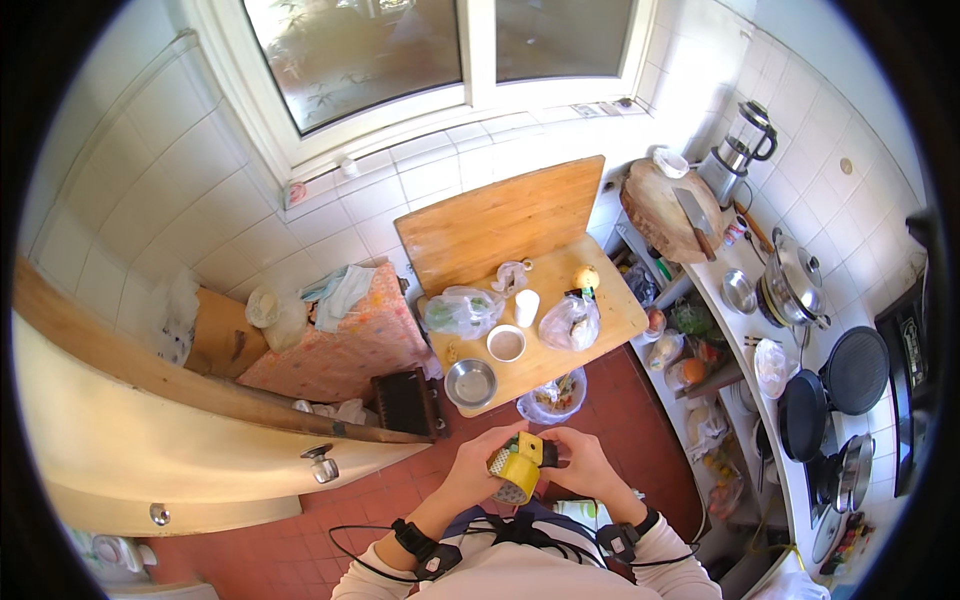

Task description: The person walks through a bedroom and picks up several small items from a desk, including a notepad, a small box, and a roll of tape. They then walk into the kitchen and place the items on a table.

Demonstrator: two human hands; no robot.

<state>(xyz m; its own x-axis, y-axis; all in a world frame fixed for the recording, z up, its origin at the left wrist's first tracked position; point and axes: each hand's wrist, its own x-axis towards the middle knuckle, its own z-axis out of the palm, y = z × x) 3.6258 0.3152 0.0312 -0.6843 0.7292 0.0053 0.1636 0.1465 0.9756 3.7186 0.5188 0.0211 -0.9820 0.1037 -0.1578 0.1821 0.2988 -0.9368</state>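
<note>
Both hands are raised close to the person's chest, above the red tiled floor. My left hand (477,465) grips a yellow object (517,472) with patterned ends from its left side; its exact kind is unclear. My right hand (585,459) holds the small black part at the object's right side. Beyond the hands, a low wooden table (555,369) bears a steel bowl (470,383), a white bowl (506,343), a white cup or roll (526,307) and plastic bags (570,322). Black devices with cables are strapped to both wrists.
A lined waste bin (551,397) stands below the table's front edge. On the right, a white counter holds a round chopping board (660,210) with a cleaver (694,214), a blender (739,154), a steel pot (791,277) and black pans (859,370). A wooden door (225,435) stands left.
</note>
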